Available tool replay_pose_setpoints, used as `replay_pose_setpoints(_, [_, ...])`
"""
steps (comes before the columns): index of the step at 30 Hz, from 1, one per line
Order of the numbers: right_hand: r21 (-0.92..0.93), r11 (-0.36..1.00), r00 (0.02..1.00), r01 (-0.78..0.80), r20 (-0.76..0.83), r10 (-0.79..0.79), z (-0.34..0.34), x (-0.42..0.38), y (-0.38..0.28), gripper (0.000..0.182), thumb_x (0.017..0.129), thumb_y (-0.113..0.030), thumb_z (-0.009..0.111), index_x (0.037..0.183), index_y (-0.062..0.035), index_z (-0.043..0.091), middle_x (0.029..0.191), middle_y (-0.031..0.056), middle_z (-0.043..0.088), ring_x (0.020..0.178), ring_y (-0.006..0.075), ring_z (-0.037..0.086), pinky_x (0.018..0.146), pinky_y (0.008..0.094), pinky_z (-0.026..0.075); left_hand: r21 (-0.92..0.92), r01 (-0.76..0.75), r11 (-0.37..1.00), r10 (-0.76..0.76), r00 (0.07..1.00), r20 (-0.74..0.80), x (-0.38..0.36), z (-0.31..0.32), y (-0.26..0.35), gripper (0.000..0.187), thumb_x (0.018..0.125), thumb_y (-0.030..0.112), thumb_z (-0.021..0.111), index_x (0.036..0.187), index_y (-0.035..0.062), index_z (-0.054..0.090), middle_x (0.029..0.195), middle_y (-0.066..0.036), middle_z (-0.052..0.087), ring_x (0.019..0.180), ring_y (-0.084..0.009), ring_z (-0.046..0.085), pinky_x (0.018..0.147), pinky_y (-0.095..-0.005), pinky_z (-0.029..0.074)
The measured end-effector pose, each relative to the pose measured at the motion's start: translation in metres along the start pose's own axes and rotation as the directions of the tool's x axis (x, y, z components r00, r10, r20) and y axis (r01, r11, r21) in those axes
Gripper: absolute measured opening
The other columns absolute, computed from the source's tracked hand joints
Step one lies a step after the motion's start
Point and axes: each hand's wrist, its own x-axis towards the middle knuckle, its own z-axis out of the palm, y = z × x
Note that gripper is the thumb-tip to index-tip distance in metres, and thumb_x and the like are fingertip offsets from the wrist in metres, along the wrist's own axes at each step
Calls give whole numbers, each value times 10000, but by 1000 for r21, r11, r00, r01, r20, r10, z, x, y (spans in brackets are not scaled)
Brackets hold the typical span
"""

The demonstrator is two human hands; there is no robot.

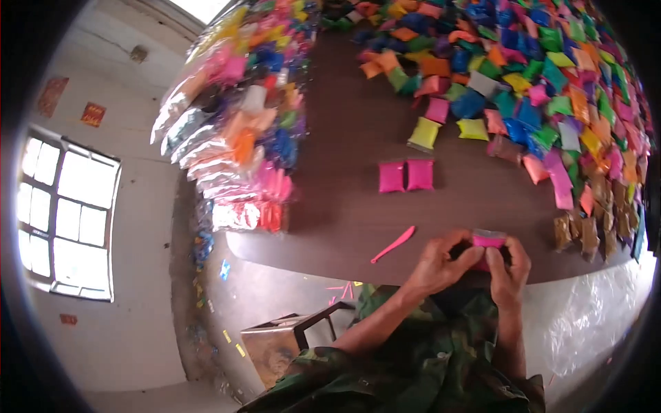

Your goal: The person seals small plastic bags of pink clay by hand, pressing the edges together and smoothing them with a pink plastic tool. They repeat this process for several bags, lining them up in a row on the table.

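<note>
Near the table's front edge, my left hand (pixel 444 260) and my right hand (pixel 508 267) pinch a small pink packet (pixel 488 241) between them, thumbs on its near face. Its clear top edge shows above my fingers, while much of its lower part is covered. To the left of my hands lies a pink plastic knife-shaped tool (pixel 394 244). Farther back, two pink packets (pixel 406 176) lie side by side on the dark brown table (pixel 330 199). A yellow packet (pixel 424 133) rests just beyond them.
A large heap of many-coloured packets (pixel 509 82) covers the back and right. Stacked clear bags of packets (pixel 237 138) line the left side. Brown packets (pixel 589 234) sit by the right edge. Below stand a wooden stool (pixel 272 347) and a clear plastic sheet (pixel 589 323).
</note>
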Motion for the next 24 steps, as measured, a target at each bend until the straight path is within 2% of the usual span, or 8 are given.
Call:
replay_pose_setpoints(3, [82, 997, 1000, -8, -21, 10, -5, 1, 10, 175, 1033, -152, 695, 1120, 0, 701, 987, 10, 685, 934, 99, 583, 848, 279, 498, 1, -29, 1000, 28, 990, 138, 3, -3, 8, 323, 929, 176, 823, 1166, -17, 719, 1041, -74, 763, 961, -128, 686, 784, -335, 557])
replay_pose_setpoints(9, [96, 994, 998, -47, 49, 43, -6, 2, 7, 197, 1023, -124, 681, 1168, 9, 686, 1043, 36, 684, 953, 102, 594, 858, 283, 506, 78, 167, 983, -176, 975, 139, 6, -5, 10, 272, 940, 140, 825, 1145, -5, 720, 1005, -74, 751, 944, -105, 652, 781, -337, 550])
replay_pose_setpoints(12, [96, 994, 996, -57, 74, 49, -2, 3, -3, 242, 1007, -96, 679, 1222, 16, 676, 1088, 45, 685, 989, 111, 616, 884, 284, 513, 13, -26, 1000, 25, 999, 38, 1, 3, -9, 221, 949, 99, 813, 1126, 4, 721, 976, -53, 744, 940, -92, 620, 785, -327, 535])
replay_pose_setpoints(13, [141, 984, 989, -109, 115, 93, -4, 4, -5, 288, 995, -77, 687, 1262, 26, 668, 1118, 45, 684, 1017, 116, 629, 904, 284, 517, -19, 5, 1000, -5, 999, 42, 1, 4, -10, 197, 948, 70, 807, 1113, 5, 722, 977, -32, 743, 948, -86, 608, 798, -317, 528])
replay_pose_setpoints(15, [104, 983, 979, -150, 152, 133, -8, 6, -9, 283, 1001, -83, 694, 1252, 46, 670, 1086, 19, 676, 991, 78, 597, 877, 268, 513, 82, -113, 990, 113, 994, 8, 1, 5, -18, 217, 955, 88, 791, 1157, 22, 746, 938, -41, 754, 848, -95, 645, 736, -304, 529])
replay_pose_setpoints(17, [160, 982, 991, -104, 102, 89, -10, 4, 1, 254, 1000, -85, 719, 1220, 39, 692, 1056, 2, 674, 937, 54, 586, 813, 243, 509, -64, 64, 996, -58, 994, 96, 3, 5, -14, 230, 955, 116, 805, 1148, 6, 747, 962, -42, 759, 894, -96, 666, 768, -294, 544])
replay_pose_setpoints(20, [310, 944, 994, -109, 47, 100, -3, 3, 10, 173, 995, -54, 719, 1152, 21, 714, 991, -14, 687, 904, 53, 601, 787, 244, 516, -103, 75, 992, -63, 992, 114, 3, 3, 11, 214, 985, 161, 786, 1114, -7, 753, 956, -28, 755, 908, -93, 679, 793, -279, 550])
replay_pose_setpoints(24, [61, 994, 995, -90, 53, 87, -5, 3, 4, 165, 975, -77, 738, 1127, -13, 726, 952, 7, 701, 881, 45, 609, 773, 250, 517, -91, 110, 990, -103, 991, 84, 3, 1, 10, 178, 1023, 175, 742, 1067, 2, 753, 905, 11, 717, 860, -74, 631, 747, -258, 510])
